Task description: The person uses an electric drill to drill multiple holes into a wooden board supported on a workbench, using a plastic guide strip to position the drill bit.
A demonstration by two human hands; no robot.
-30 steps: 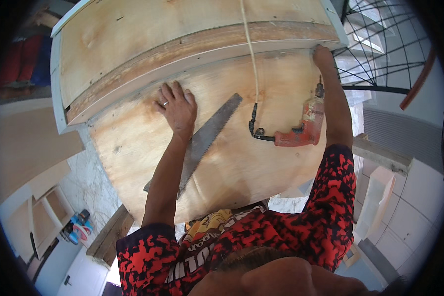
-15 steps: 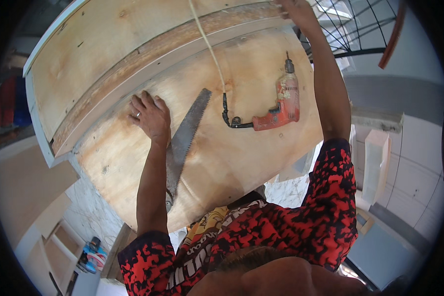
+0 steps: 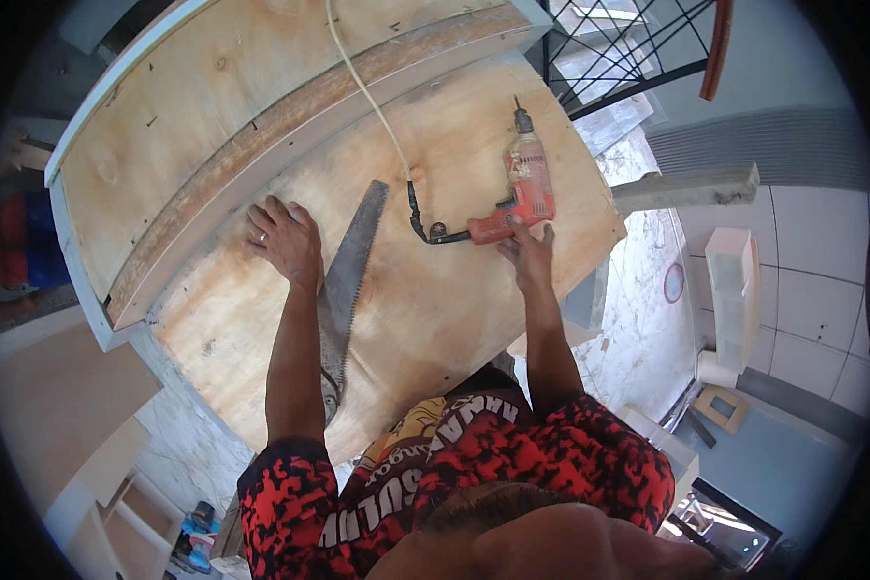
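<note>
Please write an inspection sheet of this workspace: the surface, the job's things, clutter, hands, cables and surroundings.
Surface: curved plywood board, bare, with a raised plywood step behind it.
Job's things: orange electric drill lying flat; hand saw lying flat.
Clutter: nothing seen.
Hands: left hand flat on the plywood beside the saw; right hand touching the drill's handle.
Cables: pale cord running from the drill across the step.
Surroundings: black metal railing, tiled floor below.
</note>
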